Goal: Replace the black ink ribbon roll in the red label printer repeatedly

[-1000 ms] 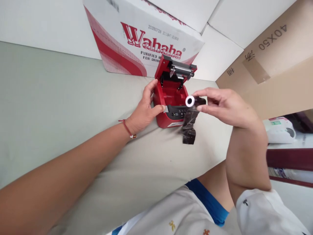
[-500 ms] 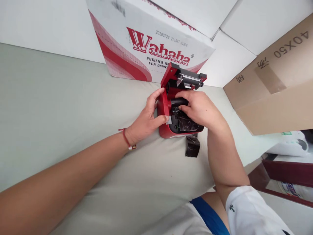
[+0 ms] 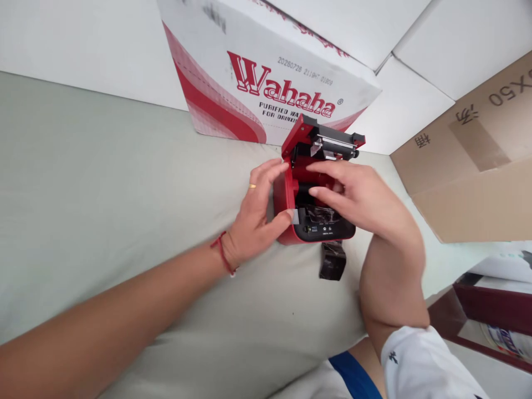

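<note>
The scene is viewed from the person's head, with the camera aimed forward and steeply down over the pale green covering (image 3: pixel 91 183). The red printer (image 3: pixel 285 199) is framed right of centre, within arm's reach, and is seen from above and in front. The Wahaha carton (image 3: pixel 233 94) is taken in behind it, cut off by the top edge, with its base slanted down rightward.

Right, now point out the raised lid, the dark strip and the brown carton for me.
Raised lid (image 3: pixel 296 136): head view, on its red side edge.
Dark strip (image 3: pixel 333 267): head view, on its loose hanging end.
Brown carton (image 3: pixel 477 205): head view, low on its side.
</note>
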`<action>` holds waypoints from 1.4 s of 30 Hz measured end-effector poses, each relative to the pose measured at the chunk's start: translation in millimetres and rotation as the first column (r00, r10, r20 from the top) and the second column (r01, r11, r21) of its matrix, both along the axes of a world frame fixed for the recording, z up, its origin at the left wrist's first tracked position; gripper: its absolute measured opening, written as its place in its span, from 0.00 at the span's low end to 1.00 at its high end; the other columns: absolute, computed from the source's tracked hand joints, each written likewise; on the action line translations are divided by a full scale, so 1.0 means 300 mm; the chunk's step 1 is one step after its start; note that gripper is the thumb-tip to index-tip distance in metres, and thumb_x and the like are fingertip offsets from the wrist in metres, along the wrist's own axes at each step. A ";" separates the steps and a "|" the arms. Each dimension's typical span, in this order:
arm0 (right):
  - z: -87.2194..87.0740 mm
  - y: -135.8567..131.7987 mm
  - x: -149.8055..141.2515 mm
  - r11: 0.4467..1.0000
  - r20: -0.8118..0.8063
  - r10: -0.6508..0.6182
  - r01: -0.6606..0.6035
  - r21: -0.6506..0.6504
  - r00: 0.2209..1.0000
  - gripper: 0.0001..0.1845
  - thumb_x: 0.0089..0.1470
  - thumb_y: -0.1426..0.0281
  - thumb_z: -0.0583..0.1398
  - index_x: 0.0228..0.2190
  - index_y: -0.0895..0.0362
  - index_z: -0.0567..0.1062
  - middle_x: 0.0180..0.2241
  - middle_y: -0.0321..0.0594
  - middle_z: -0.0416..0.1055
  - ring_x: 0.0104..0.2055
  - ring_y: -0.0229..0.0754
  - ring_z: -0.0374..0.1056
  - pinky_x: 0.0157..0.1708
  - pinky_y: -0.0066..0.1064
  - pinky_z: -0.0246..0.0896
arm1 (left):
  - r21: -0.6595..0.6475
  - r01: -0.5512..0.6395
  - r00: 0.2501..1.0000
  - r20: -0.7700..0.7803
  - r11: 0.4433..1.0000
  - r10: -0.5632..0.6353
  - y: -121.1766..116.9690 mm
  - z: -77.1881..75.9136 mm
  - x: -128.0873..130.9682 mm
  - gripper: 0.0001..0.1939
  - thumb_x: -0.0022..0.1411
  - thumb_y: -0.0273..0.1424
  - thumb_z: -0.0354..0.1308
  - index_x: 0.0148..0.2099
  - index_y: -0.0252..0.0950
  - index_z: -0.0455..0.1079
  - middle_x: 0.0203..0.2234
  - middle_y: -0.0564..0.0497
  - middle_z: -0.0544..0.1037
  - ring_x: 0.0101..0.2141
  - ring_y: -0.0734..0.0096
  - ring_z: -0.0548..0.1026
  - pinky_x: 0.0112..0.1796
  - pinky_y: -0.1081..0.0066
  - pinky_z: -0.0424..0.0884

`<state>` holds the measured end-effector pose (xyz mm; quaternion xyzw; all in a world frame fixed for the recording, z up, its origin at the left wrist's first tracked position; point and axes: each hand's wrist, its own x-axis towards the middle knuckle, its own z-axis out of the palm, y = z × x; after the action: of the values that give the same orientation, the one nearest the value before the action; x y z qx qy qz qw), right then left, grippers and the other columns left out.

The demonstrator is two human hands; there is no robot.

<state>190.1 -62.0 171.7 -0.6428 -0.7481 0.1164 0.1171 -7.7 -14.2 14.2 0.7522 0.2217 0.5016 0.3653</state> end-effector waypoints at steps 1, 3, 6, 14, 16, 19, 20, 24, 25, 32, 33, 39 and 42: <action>0.025 -0.023 0.007 0.998 -0.059 -0.024 0.027 0.049 0.998 0.15 0.69 0.62 0.64 0.52 0.48 0.86 0.48 0.40 0.87 0.45 0.50 0.82 0.49 0.43 0.78 | 0.076 -0.058 0.998 -0.001 0.995 0.058 -0.016 0.012 -0.006 0.32 0.76 0.43 0.57 0.77 0.48 0.59 0.73 0.41 0.67 0.75 0.46 0.63 0.75 0.37 0.63; 0.061 -0.058 0.030 0.965 -0.173 -0.115 0.151 0.212 0.978 0.14 0.72 0.58 0.63 0.46 0.48 0.87 0.41 0.40 0.86 0.39 0.48 0.80 0.43 0.41 0.77 | 0.258 -0.108 0.994 0.008 0.960 0.109 -0.047 0.028 -0.012 0.30 0.75 0.40 0.57 0.76 0.52 0.62 0.68 0.44 0.73 0.74 0.46 0.65 0.74 0.36 0.64; 0.056 -0.050 0.086 0.845 -0.243 -0.176 0.273 0.460 0.954 0.18 0.74 0.55 0.61 0.54 0.51 0.85 0.51 0.48 0.85 0.48 0.51 0.81 0.49 0.43 0.77 | 0.424 -0.068 0.997 -0.008 0.903 0.079 -0.079 0.033 -0.004 0.32 0.73 0.33 0.57 0.76 0.54 0.64 0.62 0.48 0.80 0.72 0.50 0.72 0.74 0.41 0.64; -0.012 0.035 0.142 0.932 -0.028 -0.051 0.058 0.359 0.998 0.22 0.77 0.56 0.56 0.62 0.50 0.80 0.62 0.48 0.80 0.65 0.54 0.76 0.69 0.51 0.69 | 0.558 -0.054 0.996 -0.031 0.828 0.086 -0.094 0.030 0.006 0.24 0.69 0.31 0.63 0.65 0.53 0.76 0.54 0.51 0.86 0.66 0.53 0.79 0.74 0.40 0.68; 0.021 0.006 0.123 0.942 -0.020 -0.026 0.031 0.335 0.999 0.20 0.77 0.58 0.57 0.56 0.52 0.84 0.55 0.49 0.83 0.59 0.54 0.79 0.63 0.49 0.73 | 0.631 -0.089 0.992 -0.014 0.771 0.127 -0.099 0.030 0.006 0.21 0.67 0.29 0.64 0.60 0.52 0.79 0.53 0.52 0.85 0.65 0.56 0.79 0.71 0.45 0.73; 0.070 -0.048 0.103 0.966 0.057 -0.006 -0.009 0.258 0.998 0.18 0.75 0.61 0.58 0.53 0.49 0.86 0.53 0.46 0.84 0.56 0.56 0.80 0.61 0.51 0.74 | 0.636 -0.105 0.987 -0.028 0.764 0.159 -0.103 0.027 0.007 0.20 0.67 0.29 0.65 0.57 0.56 0.79 0.52 0.54 0.85 0.63 0.57 0.80 0.69 0.45 0.77; 0.080 -0.062 0.099 0.973 0.091 0.000 -0.021 0.230 0.996 0.17 0.74 0.62 0.58 0.53 0.47 0.86 0.55 0.44 0.84 0.57 0.57 0.80 0.61 0.52 0.74 | 0.612 -0.095 0.988 -0.037 0.786 0.148 -0.103 0.026 0.007 0.21 0.66 0.29 0.66 0.58 0.58 0.79 0.51 0.54 0.85 0.63 0.56 0.80 0.69 0.43 0.76; 0.085 -0.086 0.090 0.994 0.186 0.062 -0.078 0.081 0.981 0.22 0.69 0.72 0.55 0.49 0.48 0.88 0.55 0.39 0.85 0.55 0.54 0.82 0.55 0.45 0.76 | 0.582 -0.087 0.995 0.014 0.809 0.097 -0.101 0.021 0.014 0.20 0.65 0.30 0.70 0.56 0.56 0.79 0.53 0.54 0.83 0.64 0.57 0.79 0.72 0.45 0.73; 0.081 -0.086 0.087 0.995 0.205 0.078 -0.088 0.041 0.976 0.23 0.67 0.75 0.54 0.46 0.48 0.88 0.53 0.38 0.86 0.52 0.51 0.82 0.52 0.42 0.76 | 0.605 -0.108 0.993 0.031 0.789 0.112 -0.101 0.021 0.017 0.18 0.66 0.30 0.69 0.55 0.53 0.80 0.54 0.53 0.83 0.65 0.58 0.78 0.72 0.47 0.73; 0.077 -0.073 0.060 0.998 0.302 0.063 -0.055 -0.037 0.951 0.26 0.54 0.83 0.54 0.36 0.50 0.89 0.48 0.34 0.88 0.42 0.47 0.82 0.32 0.36 0.67 | 0.534 -0.083 0.995 -0.004 0.841 0.100 -0.071 0.034 0.000 0.25 0.72 0.33 0.59 0.69 0.48 0.72 0.59 0.46 0.84 0.70 0.55 0.76 0.75 0.45 0.66; 0.079 -0.074 0.060 0.998 0.300 0.064 -0.056 -0.035 0.952 0.26 0.54 0.82 0.54 0.37 0.49 0.89 0.47 0.33 0.88 0.42 0.47 0.82 0.31 0.36 0.66 | 0.476 -0.067 0.996 -0.016 0.877 0.084 -0.061 0.040 -0.008 0.28 0.74 0.33 0.57 0.73 0.47 0.67 0.61 0.45 0.83 0.70 0.54 0.75 0.76 0.44 0.63; 0.074 -0.074 0.069 0.996 0.281 0.088 -0.086 -0.021 0.956 0.24 0.60 0.78 0.57 0.41 0.46 0.90 0.44 0.35 0.88 0.42 0.51 0.83 0.32 0.39 0.71 | 0.212 -0.019 0.998 -0.061 0.977 0.032 -0.021 0.078 -0.036 0.28 0.81 0.32 0.45 0.77 0.58 0.62 0.55 0.55 0.88 0.60 0.59 0.84 0.77 0.40 0.60; 0.066 -0.071 0.076 0.997 0.277 0.083 -0.080 -0.022 0.957 0.24 0.62 0.78 0.56 0.41 0.46 0.90 0.44 0.36 0.88 0.42 0.51 0.83 0.33 0.39 0.73 | 0.148 0.009 0.999 -0.054 0.989 -0.001 -0.021 0.086 -0.034 0.27 0.80 0.31 0.49 0.74 0.58 0.66 0.53 0.55 0.88 0.57 0.58 0.85 0.75 0.42 0.66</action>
<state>212.9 -83.3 191.4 -0.6222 -0.7821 0.0339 0.0027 -18.0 -20.5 40.0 0.7912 0.1917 0.4952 0.3035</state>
